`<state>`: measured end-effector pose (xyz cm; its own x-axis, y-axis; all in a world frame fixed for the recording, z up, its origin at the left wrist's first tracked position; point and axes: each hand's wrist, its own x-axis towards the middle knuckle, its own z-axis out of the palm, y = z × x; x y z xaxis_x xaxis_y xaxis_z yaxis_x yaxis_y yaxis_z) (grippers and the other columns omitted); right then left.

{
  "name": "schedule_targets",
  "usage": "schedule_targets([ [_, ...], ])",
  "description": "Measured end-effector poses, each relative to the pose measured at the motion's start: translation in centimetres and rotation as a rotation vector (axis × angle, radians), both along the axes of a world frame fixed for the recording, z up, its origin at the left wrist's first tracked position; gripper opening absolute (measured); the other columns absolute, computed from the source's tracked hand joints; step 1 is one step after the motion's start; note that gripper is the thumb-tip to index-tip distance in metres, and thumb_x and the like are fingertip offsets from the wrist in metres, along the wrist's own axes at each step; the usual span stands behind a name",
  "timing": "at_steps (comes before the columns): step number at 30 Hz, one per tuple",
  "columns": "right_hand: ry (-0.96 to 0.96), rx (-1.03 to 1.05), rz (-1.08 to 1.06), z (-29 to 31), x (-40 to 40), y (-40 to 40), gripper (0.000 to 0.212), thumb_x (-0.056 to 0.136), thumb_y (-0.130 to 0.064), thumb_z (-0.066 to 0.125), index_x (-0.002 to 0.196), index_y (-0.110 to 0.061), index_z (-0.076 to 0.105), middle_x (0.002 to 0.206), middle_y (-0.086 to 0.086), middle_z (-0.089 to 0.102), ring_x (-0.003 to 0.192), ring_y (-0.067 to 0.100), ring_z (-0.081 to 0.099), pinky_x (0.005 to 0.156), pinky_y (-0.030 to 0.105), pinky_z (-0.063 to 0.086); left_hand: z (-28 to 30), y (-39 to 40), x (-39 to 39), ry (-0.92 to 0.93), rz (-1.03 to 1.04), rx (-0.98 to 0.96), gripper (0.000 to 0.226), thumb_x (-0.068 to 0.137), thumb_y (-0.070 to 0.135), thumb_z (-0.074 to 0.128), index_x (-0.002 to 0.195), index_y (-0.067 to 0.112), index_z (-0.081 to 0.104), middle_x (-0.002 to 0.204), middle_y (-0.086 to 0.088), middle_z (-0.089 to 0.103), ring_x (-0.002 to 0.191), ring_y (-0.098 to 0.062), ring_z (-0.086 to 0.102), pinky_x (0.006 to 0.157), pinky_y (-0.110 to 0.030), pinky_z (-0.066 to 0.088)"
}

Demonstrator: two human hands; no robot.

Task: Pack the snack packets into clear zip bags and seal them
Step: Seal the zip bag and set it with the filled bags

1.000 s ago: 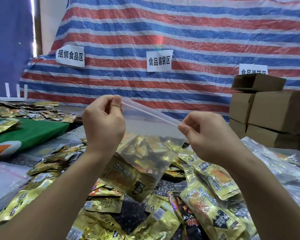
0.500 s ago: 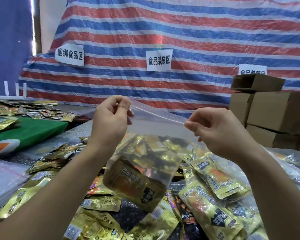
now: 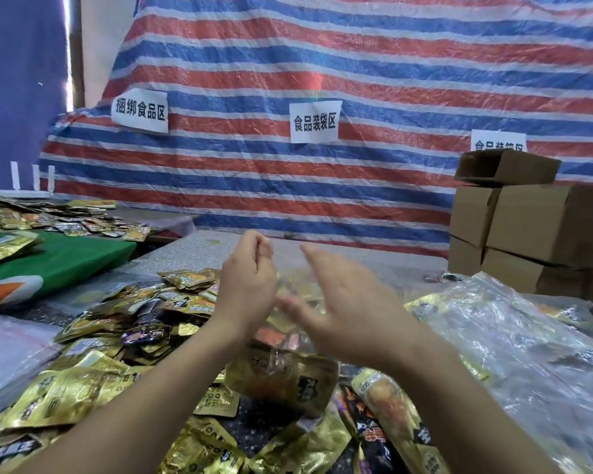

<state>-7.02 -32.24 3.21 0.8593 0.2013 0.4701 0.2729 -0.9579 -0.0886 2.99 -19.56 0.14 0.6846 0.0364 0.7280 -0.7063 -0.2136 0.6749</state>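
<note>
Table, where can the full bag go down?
Bare grey speckled tabletop lies at the back, between the gold foil snack packets and the striped tarp, left of the brown cardboard boxes. The green cloth's middle is bare too. Crowded: the packets in front, the heap of clear plastic bags on the right.

Left hand (image 3: 249, 285) curled, right hand (image 3: 348, 302) spread

Left hand (image 3: 250, 282): bare, no glove, no ring or watch showing. Left forearm (image 3: 144, 401): bare along all of its visible length, no sleeve. Right hand (image 3: 346, 302): bare, blurred, fine detail unreadable. Right forearm (image 3: 459, 405): bare to the frame edge, no sleeve, band or marking visible.
</note>
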Motion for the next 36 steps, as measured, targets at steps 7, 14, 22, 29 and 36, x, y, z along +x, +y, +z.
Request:
schedule_targets([
  [7, 0.110, 0.011, 0.018, -4.5, 2.2, 1.2, 0.094, 0.073, -0.073, 0.067, 0.145, -0.028, 0.027, 0.126, -0.007, 0.060, 0.110, 0.017, 0.058, 0.085, 0.036, 0.049, -1.5, -0.2, 1.6, 0.220, -0.042, 0.151, 0.027, 0.103, 0.027, 0.043, 0.081, 0.016, 0.053, 0.064, 0.004, 0.054, 0.048, 0.000, 0.046, 0.046, -0.019, 0.030],
  [14, 0.316, 0.185, 0.051, -6.9, 3.7, 0.8, 0.078, 0.073, -0.064, 0.072, 0.136, -0.039, 0.031, 0.125, -0.014, 0.058, 0.105, 0.012, 0.059, 0.071, 0.026, 0.046, -2.7, 0.1, 2.3, 0.380, -0.031, 0.360, 0.029, 0.103, 0.036, 0.041, 0.084, 0.018, 0.054, 0.080, 0.001, 0.058, 0.069, -0.012, 0.054, 0.057, -0.029, 0.036],
  [22, 0.314, 0.177, -0.006, -7.4, 4.2, 0.9, 0.043, 0.082, -0.043, 0.063, 0.119, -0.029, 0.045, 0.083, -0.011, 0.055, 0.066, 0.010, 0.052, 0.049, 0.027, 0.032, -3.3, 0.1, 2.8, 0.390, -0.003, 0.382, 0.035, 0.104, 0.038, 0.036, 0.082, 0.017, 0.052, 0.077, 0.000, 0.056, 0.067, -0.014, 0.051, 0.057, -0.032, 0.036],
  [29, 0.160, 0.396, -0.062, -7.2, 4.6, 0.0, 0.020, 0.093, -0.027, 0.061, 0.075, -0.025, 0.051, 0.072, -0.005, 0.061, 0.062, 0.012, 0.059, 0.056, 0.036, 0.047, -1.9, 0.2, 2.2, 0.241, 0.062, 0.201, 0.040, 0.104, 0.041, 0.033, 0.084, 0.013, 0.053, 0.074, -0.002, 0.057, 0.064, -0.016, 0.050, 0.054, -0.033, 0.034],
  [36, 0.063, 0.886, -0.199, -3.1, 4.2, -3.9, 0.013, 0.094, -0.025, 0.067, 0.088, -0.015, 0.062, 0.084, 0.009, 0.070, 0.063, 0.017, 0.062, 0.058, 0.037, 0.055, -1.1, 0.0, 1.2, 0.165, 0.039, 0.149, 0.024, 0.105, 0.039, 0.034, 0.100, 0.023, 0.051, 0.091, 0.008, 0.057, 0.083, -0.002, 0.052, 0.062, -0.021, 0.035],
])
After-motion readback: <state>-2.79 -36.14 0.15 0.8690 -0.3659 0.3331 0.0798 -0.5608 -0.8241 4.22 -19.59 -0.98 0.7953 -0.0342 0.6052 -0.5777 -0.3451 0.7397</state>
